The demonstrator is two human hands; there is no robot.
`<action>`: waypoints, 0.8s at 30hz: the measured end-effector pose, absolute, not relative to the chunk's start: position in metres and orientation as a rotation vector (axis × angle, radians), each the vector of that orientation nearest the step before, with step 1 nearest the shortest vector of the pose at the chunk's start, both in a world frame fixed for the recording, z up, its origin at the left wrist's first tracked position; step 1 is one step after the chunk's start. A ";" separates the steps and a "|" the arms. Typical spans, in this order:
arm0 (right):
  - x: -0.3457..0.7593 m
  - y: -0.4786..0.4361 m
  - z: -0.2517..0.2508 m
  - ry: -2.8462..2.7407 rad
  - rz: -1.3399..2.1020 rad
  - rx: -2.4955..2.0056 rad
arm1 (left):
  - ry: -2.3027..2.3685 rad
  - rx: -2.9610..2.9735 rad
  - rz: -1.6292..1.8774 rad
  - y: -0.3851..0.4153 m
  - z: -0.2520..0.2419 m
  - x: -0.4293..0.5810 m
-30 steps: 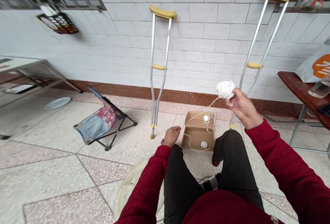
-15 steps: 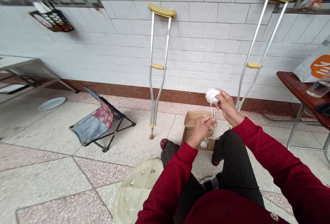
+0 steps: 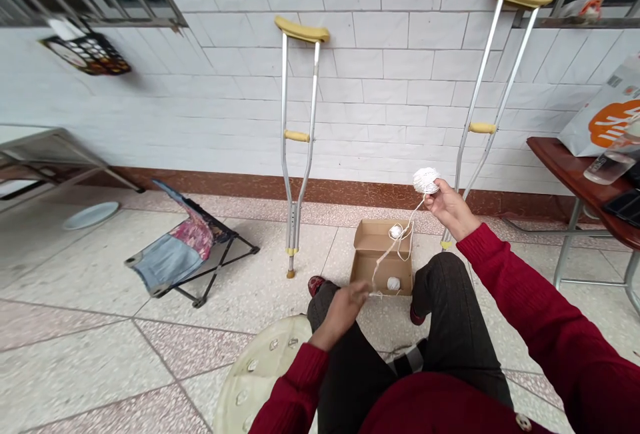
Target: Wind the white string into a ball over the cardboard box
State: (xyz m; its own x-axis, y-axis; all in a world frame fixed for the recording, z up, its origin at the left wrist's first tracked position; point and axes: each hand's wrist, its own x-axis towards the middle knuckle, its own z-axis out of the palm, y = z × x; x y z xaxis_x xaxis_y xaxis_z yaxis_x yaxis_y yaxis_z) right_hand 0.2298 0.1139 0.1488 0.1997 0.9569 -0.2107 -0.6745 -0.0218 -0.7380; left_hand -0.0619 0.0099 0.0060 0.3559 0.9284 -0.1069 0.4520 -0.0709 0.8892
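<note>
On the tiled floor (image 3: 75, 371) before a seated person's knees, an open cardboard box (image 3: 379, 267) holds a small ball of white string (image 3: 396, 231) in its far part and a second small ball (image 3: 393, 283) in its near part. The right hand (image 3: 450, 209) is raised beyond the box's right side, grasping a larger ball of white string (image 3: 426, 181) at the fingertips. A strand of string (image 3: 399, 249) runs down from this ball, across the box, to the left hand (image 3: 343, 314) near the box's front edge; that hand is blurred, its fingers partly curled, and whether it pinches the strand cannot be told. Good handling here would keep the strand lightly taut and clear of the cardboard. Behind, two aluminium crutches (image 3: 297, 135) (image 3: 483, 127) stand upright before a white tiled wall (image 3: 380, 21).
</note>
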 end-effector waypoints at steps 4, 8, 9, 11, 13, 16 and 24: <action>0.207 0.099 0.137 -0.632 1.410 -0.894 | 1.362 1.731 0.936 0.041 0.046 -0.038; 0.187 0.082 0.129 -0.771 1.442 -0.933 | 1.143 1.684 1.172 0.067 0.085 0.011; 0.185 0.079 0.128 -0.796 1.441 -0.928 | 1.030 1.632 1.141 0.068 0.087 0.023; 0.184 0.079 0.126 -0.819 1.432 -0.925 | 0.902 1.522 1.017 0.064 0.081 0.041; 0.189 0.083 0.123 -0.805 1.407 -0.951 | 0.871 1.457 0.911 0.051 0.070 0.049; 0.201 0.094 0.110 -0.726 1.360 -0.998 | 0.869 1.433 0.906 0.022 0.065 0.042; 0.198 0.090 0.084 -0.476 1.575 -0.989 | 0.923 1.612 0.715 -0.017 0.051 0.014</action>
